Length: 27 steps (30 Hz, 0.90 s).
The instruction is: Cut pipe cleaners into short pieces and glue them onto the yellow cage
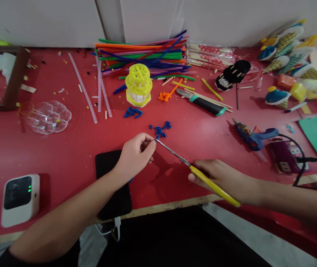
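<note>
My right hand (219, 176) is closed around the yellow handles of a pair of scissors (210, 184). Their blades point up and left, and the tips meet the fingertips of my left hand (137, 152). Those fingers pinch a thin blue pipe cleaner (157, 137), mostly hidden by the hand; only a short end shows at the blade tips. Just beyond lies a loose pile of short blue cut pieces (161, 129). A second group of longer blue pieces (133, 112) lies farther left, in front of a yellow tiered pipe-cleaner model (139, 85).
Under my left wrist lies a black phone (114, 200). A glue gun (254, 135), a purple power socket (284, 155) and a utility knife (203, 103) are to the right. Bundled pipe cleaners (144, 55) line the back. A white device (21, 200) sits front left.
</note>
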Motion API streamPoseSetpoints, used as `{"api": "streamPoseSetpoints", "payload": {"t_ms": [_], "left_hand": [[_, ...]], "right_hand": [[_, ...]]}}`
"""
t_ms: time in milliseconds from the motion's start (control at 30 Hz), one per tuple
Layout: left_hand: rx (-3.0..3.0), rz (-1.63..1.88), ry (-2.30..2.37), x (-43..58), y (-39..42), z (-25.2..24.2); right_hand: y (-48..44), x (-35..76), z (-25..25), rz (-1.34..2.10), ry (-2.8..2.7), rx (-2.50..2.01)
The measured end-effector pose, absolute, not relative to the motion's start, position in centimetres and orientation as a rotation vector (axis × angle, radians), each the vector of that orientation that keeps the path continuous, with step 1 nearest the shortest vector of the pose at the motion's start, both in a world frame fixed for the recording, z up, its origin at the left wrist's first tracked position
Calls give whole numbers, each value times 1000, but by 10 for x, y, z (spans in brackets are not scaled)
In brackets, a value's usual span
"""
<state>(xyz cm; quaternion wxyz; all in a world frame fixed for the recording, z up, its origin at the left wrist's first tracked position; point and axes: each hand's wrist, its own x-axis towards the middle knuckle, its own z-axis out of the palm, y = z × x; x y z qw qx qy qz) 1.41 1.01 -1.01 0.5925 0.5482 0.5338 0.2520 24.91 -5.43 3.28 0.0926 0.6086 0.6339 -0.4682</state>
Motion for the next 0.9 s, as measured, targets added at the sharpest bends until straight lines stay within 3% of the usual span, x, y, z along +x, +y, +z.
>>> {"api": "streamPoseSetpoints", "payload": {"t_ms": [633,900], "left_hand": [[1341,565,1244,12,11,-13],[1339,563,1283,12,12,-14]], "right_hand": [[-53,249,35,-1541,1896,1769],[-57,249,35,-1604,1934,2008]]}}
